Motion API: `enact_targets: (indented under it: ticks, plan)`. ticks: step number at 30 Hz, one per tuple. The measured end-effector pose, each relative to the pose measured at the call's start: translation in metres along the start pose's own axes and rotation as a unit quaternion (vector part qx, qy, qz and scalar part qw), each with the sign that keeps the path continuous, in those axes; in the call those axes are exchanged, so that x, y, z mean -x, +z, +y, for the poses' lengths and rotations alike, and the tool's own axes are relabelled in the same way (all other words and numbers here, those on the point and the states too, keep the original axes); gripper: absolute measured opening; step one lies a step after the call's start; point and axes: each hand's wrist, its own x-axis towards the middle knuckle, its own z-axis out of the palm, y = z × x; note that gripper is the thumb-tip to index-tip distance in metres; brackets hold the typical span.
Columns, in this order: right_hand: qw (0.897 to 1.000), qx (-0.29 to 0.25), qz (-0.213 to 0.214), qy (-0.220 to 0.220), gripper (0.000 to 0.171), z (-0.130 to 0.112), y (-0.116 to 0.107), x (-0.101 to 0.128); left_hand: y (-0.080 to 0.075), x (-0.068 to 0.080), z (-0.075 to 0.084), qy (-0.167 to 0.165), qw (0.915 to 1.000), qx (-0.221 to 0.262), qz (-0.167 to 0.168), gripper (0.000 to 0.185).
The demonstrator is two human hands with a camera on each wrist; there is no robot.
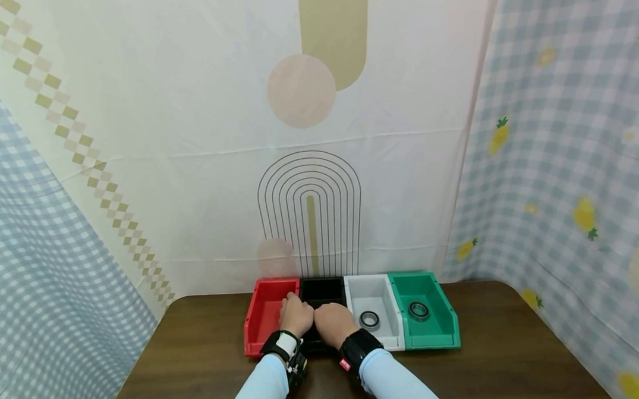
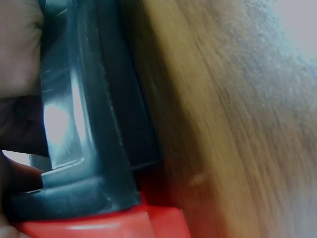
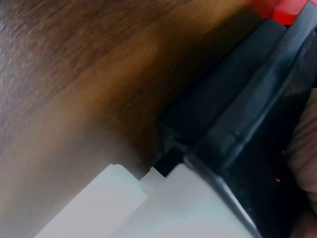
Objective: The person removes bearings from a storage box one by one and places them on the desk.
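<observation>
Red plastic comes first: a red open-fronted storage bin sits at the left end of a row of four bins on my dark brown wooden table. My left hand lies over the edge where that bin meets the black plastic bin next to it. In the left wrist view my fingers curl over the black bin's glossy rim, gripping it, with the red bin touching it just below.

My right hand rests on the near part of the same black bin, close beside my left hand, knuckles up and fingers curled down over the front rim. From the right wrist view I see the black rim beside my fingers, though blur keeps me from telling how firmly they grip. Both wrists wear black straps.

To the right, the white plastic bin touches the black one and holds a round metal bearing ring. The green plastic bin ends the row, touching the white bin, with a second metal bearing ring inside. Behind the row hangs a pale patterned cloth backdrop, with checked cloth on both sides.
</observation>
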Motion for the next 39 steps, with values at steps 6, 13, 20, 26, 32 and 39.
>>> enact_targets:
  ticks: [6,13,20,26,32,39]
  plan:
    - [1.0,-0.002,-0.012,0.012,0.022,-0.0004,-0.0029,0.0007,0.0,0.0011,0.0023,0.005,0.9999,-0.011,-0.002,0.043]
    - [1.0,-0.005,-0.007,0.002,0.023,-0.0015,-0.0011,0.0012,-0.0007,0.0009,0.0007,-0.003,0.9999,-0.017,0.001,0.041]
    - [1.0,-0.003,-0.008,0.004,0.024,-0.0021,-0.0028,0.0017,0.0002,-0.0001,0.0007,0.0,0.9998,-0.019,-0.003,0.042]
    - [1.0,-0.011,-0.007,0.007,0.023,-0.0032,-0.0046,0.0004,-0.0003,-0.0027,-0.0014,0.003,0.9999,-0.013,-0.002,0.041]
    - [1.0,-0.01,-0.007,0.004,0.025,-0.0041,-0.0033,0.0015,-0.0011,-0.0017,-0.0029,0.001,0.9999,-0.01,-0.005,0.043]
    - [0.999,-0.016,-0.03,0.001,0.024,-0.0016,-0.0097,0.0012,-0.0013,-0.0005,-0.0007,0.002,0.9999,-0.011,-0.006,0.043]
